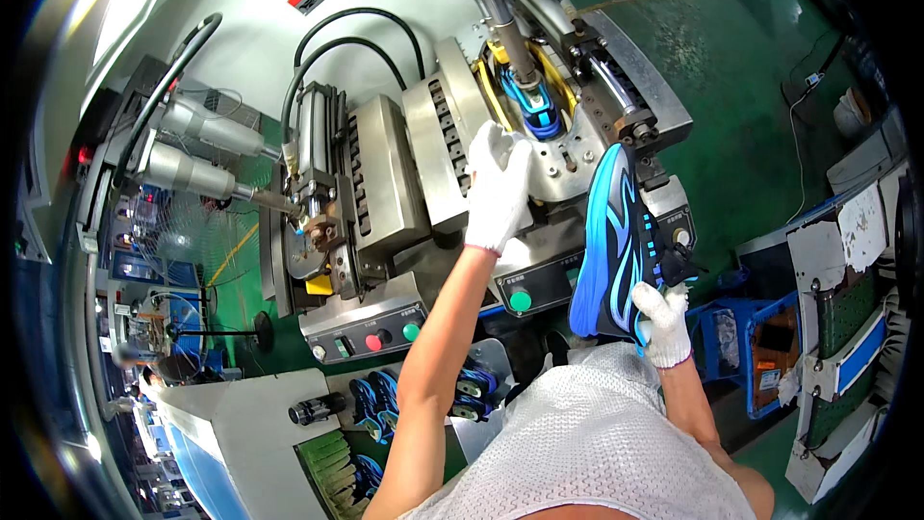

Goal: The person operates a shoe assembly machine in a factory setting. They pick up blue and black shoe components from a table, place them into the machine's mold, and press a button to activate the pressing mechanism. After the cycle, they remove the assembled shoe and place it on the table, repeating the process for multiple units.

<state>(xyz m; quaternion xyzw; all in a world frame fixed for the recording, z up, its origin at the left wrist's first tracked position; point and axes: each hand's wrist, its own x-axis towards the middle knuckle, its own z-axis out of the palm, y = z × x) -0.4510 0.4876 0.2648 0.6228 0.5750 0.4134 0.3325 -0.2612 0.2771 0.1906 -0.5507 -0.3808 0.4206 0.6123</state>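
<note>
In my right hand [662,320], gloved in white, is a black sneaker [621,241] with light-blue swirls and a thick blue sole. The hand grips its lower end, and the shoe stands lengthwise in front of the machine's right side. My left hand [499,183], also gloved, reaches over the metal machine [438,149] with slightly bent fingers and holds nothing visible. Just beyond its fingertips, a second blue and black shoe [541,116] sits in the right station, under a metal press rod [518,53]. Yellow parts flank that shoe.
Below the machine are control panels with a red button [373,341] and a green button [521,301]. More blue shoes [375,403] lie at the lower left, beside a white table [245,424]. A blue crate [736,347] and a worn rack [847,327] stand at the right.
</note>
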